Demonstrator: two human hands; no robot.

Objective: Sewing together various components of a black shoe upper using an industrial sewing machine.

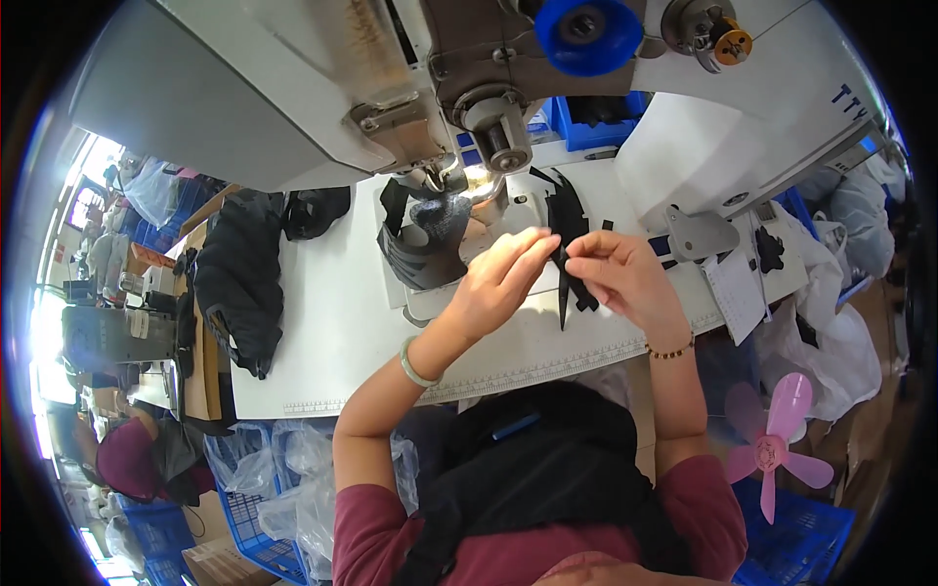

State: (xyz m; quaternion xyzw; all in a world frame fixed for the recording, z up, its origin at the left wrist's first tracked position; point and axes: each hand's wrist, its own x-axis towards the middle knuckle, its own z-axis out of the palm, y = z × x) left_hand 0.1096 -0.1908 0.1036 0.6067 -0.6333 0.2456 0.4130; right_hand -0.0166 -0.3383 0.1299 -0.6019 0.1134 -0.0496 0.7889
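Note:
My left hand (pixel 503 278), a pale bangle on its wrist, has its fingers pressed together at the upper end of a thin black strip (pixel 563 303). Facing it, my right hand (pixel 625 278) pinches at the same strip with thumb and fingertips; the grip itself is partly hidden. Several more black strips (pixel 569 207) lie on the white table just beyond my hands. To the left of them, a curved black and grey shoe upper (pixel 425 244) sits below the sewing machine's needle area (pixel 435 176), apart from both hands.
The sewing machine's head (pixel 489 127) hangs over the table's far side, with a blue handwheel (pixel 588 34). Stacked black pieces (pixel 239 273) lie at the table's left. A ruler strip (pixel 469 379) runs along the front edge. A pink fan (pixel 772 449) stands at the lower right.

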